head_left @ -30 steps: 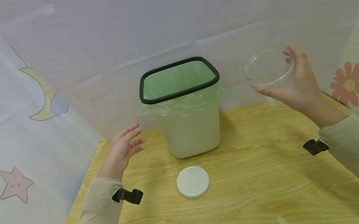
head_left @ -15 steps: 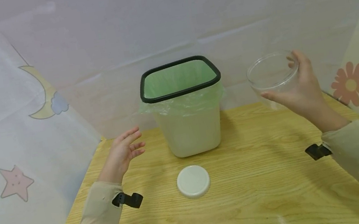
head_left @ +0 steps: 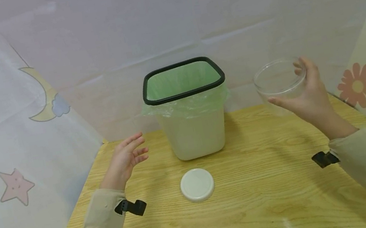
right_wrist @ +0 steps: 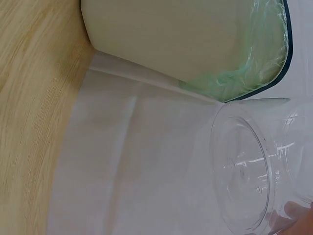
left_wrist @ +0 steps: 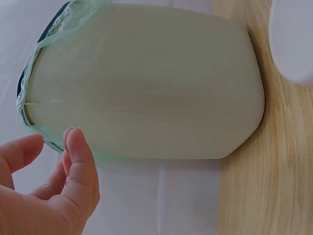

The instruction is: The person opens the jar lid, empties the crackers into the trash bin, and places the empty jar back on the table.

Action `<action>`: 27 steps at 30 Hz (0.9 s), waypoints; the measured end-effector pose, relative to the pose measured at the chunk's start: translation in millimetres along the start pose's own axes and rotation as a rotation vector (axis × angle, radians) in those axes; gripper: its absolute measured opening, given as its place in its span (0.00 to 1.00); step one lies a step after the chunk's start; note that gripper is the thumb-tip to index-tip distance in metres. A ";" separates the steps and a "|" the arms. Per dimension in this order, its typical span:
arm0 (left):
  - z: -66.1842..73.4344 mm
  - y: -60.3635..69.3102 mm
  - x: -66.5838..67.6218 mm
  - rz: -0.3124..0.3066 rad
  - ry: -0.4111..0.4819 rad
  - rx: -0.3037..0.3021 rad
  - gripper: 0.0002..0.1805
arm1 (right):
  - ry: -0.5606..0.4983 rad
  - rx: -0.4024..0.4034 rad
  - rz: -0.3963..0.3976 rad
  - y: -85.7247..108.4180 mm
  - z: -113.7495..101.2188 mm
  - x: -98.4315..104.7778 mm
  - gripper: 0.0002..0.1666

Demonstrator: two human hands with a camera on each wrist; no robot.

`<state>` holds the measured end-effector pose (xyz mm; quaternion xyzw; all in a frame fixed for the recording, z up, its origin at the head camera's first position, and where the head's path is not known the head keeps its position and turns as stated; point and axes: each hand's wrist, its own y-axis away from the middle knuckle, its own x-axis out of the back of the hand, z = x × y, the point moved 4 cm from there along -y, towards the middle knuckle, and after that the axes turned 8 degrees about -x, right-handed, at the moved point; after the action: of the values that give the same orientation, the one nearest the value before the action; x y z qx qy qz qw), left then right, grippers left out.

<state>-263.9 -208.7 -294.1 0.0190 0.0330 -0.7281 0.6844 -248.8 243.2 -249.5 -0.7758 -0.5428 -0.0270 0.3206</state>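
Observation:
My right hand (head_left: pixel 305 97) grips a clear, round plastic jar (head_left: pixel 277 80) by its side, thumb in front and fingers behind. The jar has no lid on it and hangs in the air to the right of the bin; its clear base shows in the right wrist view (right_wrist: pixel 242 171). To the left of the bin, my left hand (head_left: pixel 123 160) is raised with relaxed, slightly bent fingers and nothing in it. A white round lid (head_left: pixel 197 185) lies flat on the table in front of the bin.
A pale trash bin (head_left: pixel 195 132) with a green liner bag (head_left: pixel 181 80) and black rim (head_left: pixel 185 96) stands at the middle back of the wooden table (head_left: pixel 256 202). Patterned cloth (head_left: pixel 166 16) hangs behind and at both sides.
My right hand has lowered a little with the jar. The left hand has sunk slightly. Bin and lid stay in place.

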 end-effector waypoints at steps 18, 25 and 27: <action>-7.7 5.4 1.1 -0.005 0.004 0.005 0.29 | -0.030 -0.028 0.006 8.3 6.7 0.2 0.65; -9.8 7.1 1.8 -0.007 0.000 0.002 0.29 | -0.029 -0.034 0.012 8.3 10.4 0.6 0.64; -10.4 7.7 2.0 -0.005 -0.003 0.004 0.29 | -0.027 -0.040 0.016 8.5 11.5 0.8 0.64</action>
<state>-256.5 -210.4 -304.7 0.0192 0.0308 -0.7298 0.6827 -244.7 248.2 -262.3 -0.7868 -0.5401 -0.0247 0.2977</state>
